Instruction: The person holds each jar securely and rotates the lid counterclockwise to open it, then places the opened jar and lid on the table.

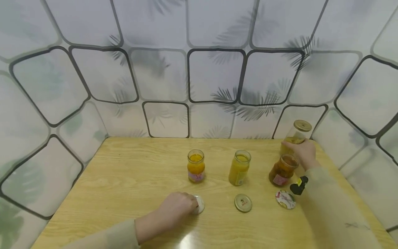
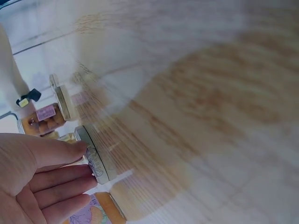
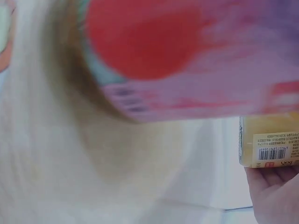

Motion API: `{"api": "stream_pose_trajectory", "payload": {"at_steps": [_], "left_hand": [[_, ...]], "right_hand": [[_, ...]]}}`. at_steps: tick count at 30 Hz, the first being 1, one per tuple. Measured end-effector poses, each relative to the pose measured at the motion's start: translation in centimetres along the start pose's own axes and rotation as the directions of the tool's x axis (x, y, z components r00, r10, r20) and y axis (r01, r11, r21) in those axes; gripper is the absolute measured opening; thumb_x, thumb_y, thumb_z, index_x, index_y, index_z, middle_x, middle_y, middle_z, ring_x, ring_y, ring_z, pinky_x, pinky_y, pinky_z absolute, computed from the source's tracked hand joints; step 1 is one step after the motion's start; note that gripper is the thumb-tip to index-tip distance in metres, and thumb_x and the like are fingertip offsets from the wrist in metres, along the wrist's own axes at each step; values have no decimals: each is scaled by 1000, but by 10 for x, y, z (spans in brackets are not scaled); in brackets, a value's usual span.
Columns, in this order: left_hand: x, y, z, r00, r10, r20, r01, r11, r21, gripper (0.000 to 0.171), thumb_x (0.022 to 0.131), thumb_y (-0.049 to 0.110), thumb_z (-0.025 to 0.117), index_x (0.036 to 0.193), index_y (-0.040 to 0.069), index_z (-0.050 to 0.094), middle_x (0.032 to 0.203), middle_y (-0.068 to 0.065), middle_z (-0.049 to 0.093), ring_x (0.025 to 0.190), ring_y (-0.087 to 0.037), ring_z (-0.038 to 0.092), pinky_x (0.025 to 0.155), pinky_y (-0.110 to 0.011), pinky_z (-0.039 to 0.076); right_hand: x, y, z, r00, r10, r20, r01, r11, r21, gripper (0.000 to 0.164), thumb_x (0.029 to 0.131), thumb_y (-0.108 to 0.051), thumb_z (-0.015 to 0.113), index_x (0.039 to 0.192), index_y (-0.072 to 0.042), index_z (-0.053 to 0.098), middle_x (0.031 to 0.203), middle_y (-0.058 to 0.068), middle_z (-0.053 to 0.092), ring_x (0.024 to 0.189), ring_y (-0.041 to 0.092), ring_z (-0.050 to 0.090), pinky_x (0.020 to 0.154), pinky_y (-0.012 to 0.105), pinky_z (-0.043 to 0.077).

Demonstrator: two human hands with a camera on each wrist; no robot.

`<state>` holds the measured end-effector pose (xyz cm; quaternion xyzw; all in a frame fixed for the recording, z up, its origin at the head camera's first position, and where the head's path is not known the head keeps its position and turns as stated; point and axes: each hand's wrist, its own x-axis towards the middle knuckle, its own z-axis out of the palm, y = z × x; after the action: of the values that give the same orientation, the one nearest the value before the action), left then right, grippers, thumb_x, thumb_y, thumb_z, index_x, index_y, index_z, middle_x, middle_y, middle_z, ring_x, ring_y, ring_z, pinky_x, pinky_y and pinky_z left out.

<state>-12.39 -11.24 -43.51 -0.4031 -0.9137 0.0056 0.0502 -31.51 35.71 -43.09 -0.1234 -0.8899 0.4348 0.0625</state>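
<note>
My left hand (image 1: 175,211) is low over the table. Its thumb and fingers pinch the edge of a white jar lid (image 1: 200,204), also visible in the left wrist view as a patterned lid (image 2: 97,158). At the back right, my right hand (image 1: 304,153) grips a tall glass jar (image 1: 293,136) with a gold lid on top. The right wrist view shows this jar's barcode label (image 3: 278,151) above the hand's fingers. Directly in front of that hand stands an uncapped jar of dark brown contents (image 1: 281,171), whose pink label (image 3: 187,60) fills the right wrist view, blurred.
Two more uncapped jars stand midtable: one of orange contents (image 1: 196,167) and a taller one of yellow contents (image 1: 239,169). A gold lid (image 1: 243,203) and a printed lid (image 1: 285,200) lie in front. A patterned wall (image 1: 214,76) borders the wooden table (image 1: 124,173).
</note>
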Motion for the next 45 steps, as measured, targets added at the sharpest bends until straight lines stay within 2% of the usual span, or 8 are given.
{"api": "stream_pose_trajectory", "payload": {"at_steps": [3,7,10,17,24,33,39,45], "left_hand": [[0,0,0,1000,-4,-3,4,1000,2,13,86,9,86,96,13,80,99,1,82,88,-10,77,77,-21,63],[1,-1,1,1000,5,-19,-4,1000,16,9,88,13,85,94,14,80,98,2,82,87,-9,76,76,-21,62],[2,-1,3,999,12,-35,-11,1000,22,7,88,13,84,92,14,79,96,3,81,87,-9,75,77,-21,62],[1,0,4,999,8,-47,-7,1000,21,12,85,8,86,92,15,79,96,4,81,88,-9,75,80,-22,61],[0,0,4,998,10,-68,-9,1000,18,18,84,1,84,94,15,79,96,3,81,87,-9,75,83,-24,63],[-2,2,2,998,1,-64,-2,1000,-13,15,86,3,83,96,13,78,98,1,81,92,-11,77,93,-33,64],[-4,1,1,999,-4,-50,2,999,-43,15,88,7,83,101,13,78,102,1,81,94,-11,78,92,-34,64],[-5,0,2,998,-1,-55,-2,999,-50,14,91,9,81,104,12,78,104,0,82,95,-12,78,93,-34,64]], "right_hand": [[2,-14,-5,998,-51,-25,50,998,-26,76,96,-49,75,140,10,53,137,26,61,112,26,59,87,27,49],[-1,-36,-13,999,-43,-7,43,999,12,81,96,-47,75,144,13,49,143,31,56,122,36,57,102,46,52],[-6,-52,-18,1000,-14,21,13,999,34,87,97,-47,73,151,14,41,152,34,48,135,44,50,117,60,43],[-19,-85,-28,999,-17,49,16,1000,23,89,96,-49,76,152,11,42,153,31,49,136,42,49,120,61,41],[-39,-117,-29,988,-62,140,61,998,13,89,95,-50,77,152,9,43,153,31,50,141,46,47,123,67,35],[-63,-141,-15,972,-170,164,183,981,-67,76,92,-47,82,139,6,55,138,30,61,124,42,59,106,56,50],[-79,-157,-5,956,-214,203,227,973,-46,71,90,-43,85,136,4,58,134,28,65,122,38,61,107,53,50],[-95,-171,3,932,-257,255,281,958,-64,67,89,-44,86,132,1,62,127,24,70,113,33,65,95,41,53]]}}
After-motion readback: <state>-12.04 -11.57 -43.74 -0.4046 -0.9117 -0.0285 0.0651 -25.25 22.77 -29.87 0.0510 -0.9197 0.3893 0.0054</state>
